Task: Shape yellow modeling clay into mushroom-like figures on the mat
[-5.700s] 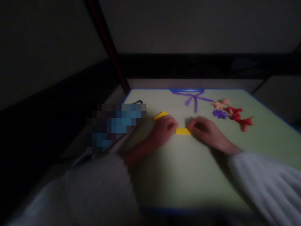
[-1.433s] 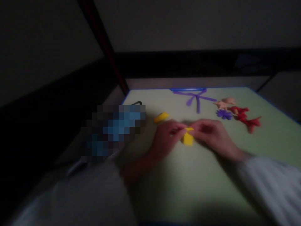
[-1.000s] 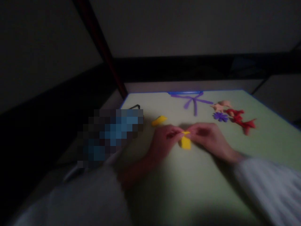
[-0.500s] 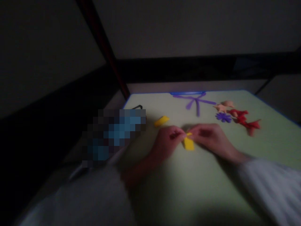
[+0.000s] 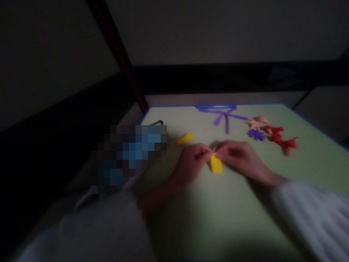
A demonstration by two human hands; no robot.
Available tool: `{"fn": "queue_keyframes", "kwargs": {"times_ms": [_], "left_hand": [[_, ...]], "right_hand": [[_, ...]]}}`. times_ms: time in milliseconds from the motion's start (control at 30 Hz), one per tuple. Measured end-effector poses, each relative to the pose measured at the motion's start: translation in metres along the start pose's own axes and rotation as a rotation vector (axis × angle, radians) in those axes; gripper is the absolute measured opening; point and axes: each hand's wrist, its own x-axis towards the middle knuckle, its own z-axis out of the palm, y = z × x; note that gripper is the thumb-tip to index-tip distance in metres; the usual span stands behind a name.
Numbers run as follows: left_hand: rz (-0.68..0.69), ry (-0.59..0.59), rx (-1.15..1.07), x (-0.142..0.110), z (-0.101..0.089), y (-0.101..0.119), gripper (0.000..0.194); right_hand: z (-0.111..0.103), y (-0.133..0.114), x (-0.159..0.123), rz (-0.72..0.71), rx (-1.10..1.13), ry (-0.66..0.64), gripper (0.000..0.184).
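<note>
A small flat yellow piece (image 5: pixel 216 165), soft-looking like modelling clay or folded paper, is pinched at its top by both hands. My left hand (image 5: pixel 192 160) grips its upper left corner between thumb and fingers. From the other side my right hand (image 5: pixel 237 156) closes on the upper right corner, the fingertips of both nearly meeting. The piece's lower part hangs free towards me. Beyond my left hand lies a second yellow piece (image 5: pixel 185 138) on the pale green tabletop (image 5: pixel 212 211). Blur hides the finer detail at the fingertips.
Purple strips (image 5: pixel 226 118) lie at the table's far side, near a blue bar (image 5: pixel 215 107) on its edge. Right of them are a peach-coloured shape (image 5: pixel 254 124), a purple flower shape (image 5: pixel 256 135) and red pieces (image 5: pixel 276 136). A pixelated object (image 5: pixel 136 153) stands at the left.
The whole view has shifted slightly, moving everything a little left. Both hands keep their pinch on the yellow piece, whose top edge now looks narrower between the fingertips.
</note>
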Motion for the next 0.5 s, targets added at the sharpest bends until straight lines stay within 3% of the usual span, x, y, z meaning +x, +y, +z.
{"fn": "queue_keyframes", "kwargs": {"times_ms": [500], "left_hand": [[-0.004, 0.01, -0.016, 0.0007, 0.0005, 0.0016, 0.003]], "right_hand": [[-0.0003, 0.0027, -0.0009, -0.032, -0.012, 0.002, 0.017]]}}
